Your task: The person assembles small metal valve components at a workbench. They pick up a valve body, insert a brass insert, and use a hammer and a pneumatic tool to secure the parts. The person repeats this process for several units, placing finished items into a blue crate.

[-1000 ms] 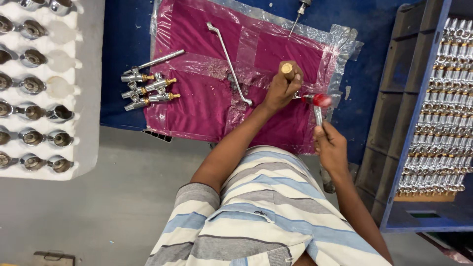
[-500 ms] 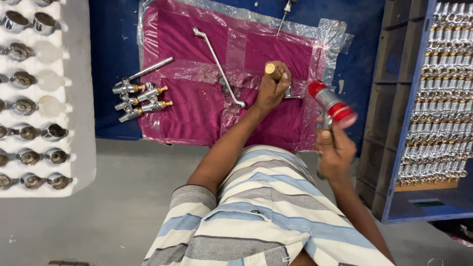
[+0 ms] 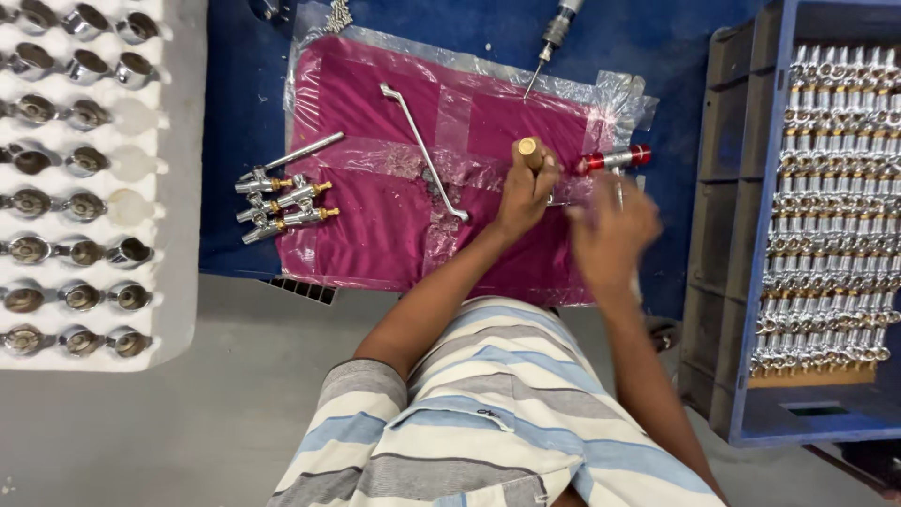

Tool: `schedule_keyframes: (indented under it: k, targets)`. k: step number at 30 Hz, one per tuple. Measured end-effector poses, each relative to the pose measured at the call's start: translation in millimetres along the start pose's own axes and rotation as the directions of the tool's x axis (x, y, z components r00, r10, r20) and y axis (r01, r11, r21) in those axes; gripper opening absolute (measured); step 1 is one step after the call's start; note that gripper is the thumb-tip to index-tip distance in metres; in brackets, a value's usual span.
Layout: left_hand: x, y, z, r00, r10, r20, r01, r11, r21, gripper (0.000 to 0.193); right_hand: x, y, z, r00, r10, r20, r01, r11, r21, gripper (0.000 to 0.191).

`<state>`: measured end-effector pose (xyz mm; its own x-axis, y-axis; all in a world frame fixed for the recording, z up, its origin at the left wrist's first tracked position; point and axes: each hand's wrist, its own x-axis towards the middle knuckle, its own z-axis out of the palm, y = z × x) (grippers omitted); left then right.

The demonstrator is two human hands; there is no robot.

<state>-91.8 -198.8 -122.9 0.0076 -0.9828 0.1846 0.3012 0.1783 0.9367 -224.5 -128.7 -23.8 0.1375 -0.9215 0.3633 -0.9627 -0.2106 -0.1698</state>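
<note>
My left hand [image 3: 526,192] grips wooden-handled tool [image 3: 529,151] upright on magenta cloth [image 3: 375,225]; right hand [image 3: 612,230] blurred, grip unclear, near red-tipped tool [image 3: 615,160].

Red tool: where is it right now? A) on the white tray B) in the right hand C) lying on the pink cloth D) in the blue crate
C: the red tool lies on the pink cloth, just beyond the blurred right hand, which is not gripping it.

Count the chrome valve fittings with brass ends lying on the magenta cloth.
3. All lie side by side at the cloth's left edge: top, middle, bottom. None appear hidden.
</note>
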Motion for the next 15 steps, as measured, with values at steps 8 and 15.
schedule_keyframes:
  k: [8,15]
  targets:
    - [23.8,54.1,-16.0,0.924,-0.144,-0.355,0.096,0.984,-0.151,0.022,14.4,-57.2,47.0,0.983,0.077,0.165,-0.100,0.985,0.141,0.049]
    - [29.4,94.6,-29.3,0.965,0.059,0.256,-0.140,0.940,0.310,0.023,19.7,-50.1,67.4,0.987,0.084,0.140,-0.108,0.980,0.170,0.032]
